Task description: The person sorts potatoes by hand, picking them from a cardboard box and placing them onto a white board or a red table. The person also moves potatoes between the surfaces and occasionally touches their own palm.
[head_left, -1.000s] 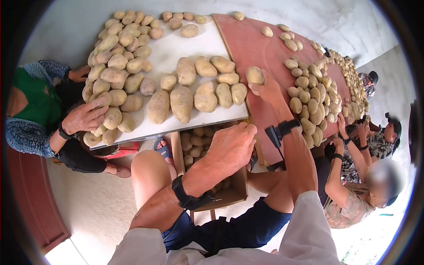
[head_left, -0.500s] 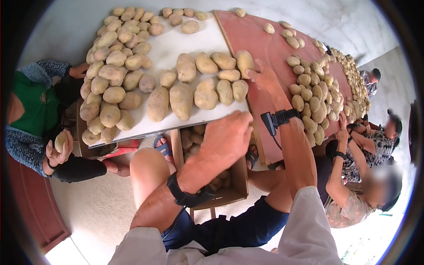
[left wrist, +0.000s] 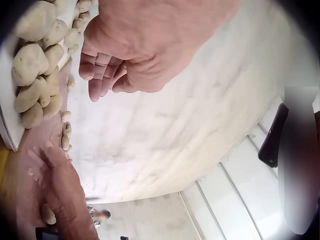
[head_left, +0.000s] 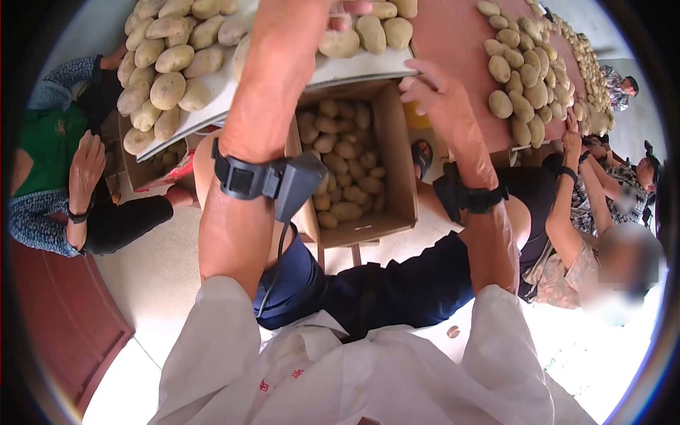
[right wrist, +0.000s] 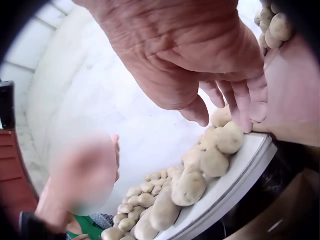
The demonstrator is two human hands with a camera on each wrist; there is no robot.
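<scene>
Tan oval potatoes [head_left: 170, 60] heaped on white board [head_left: 212, 106]. Left hand [left wrist: 135, 50] raised above them, fingers loosely curled, holding nothing. Right hand [head_left: 432, 88] relaxed, fingertips at board's edge above brown cardboard box [head_left: 393, 149] of potatoes.

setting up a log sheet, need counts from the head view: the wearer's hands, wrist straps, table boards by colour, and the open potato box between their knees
hands: 2 (left hand, right hand)
wrist straps: 2 (left strap, right strap)
white board: 1
red board: 1
cardboard box: 1
total: 7
</scene>
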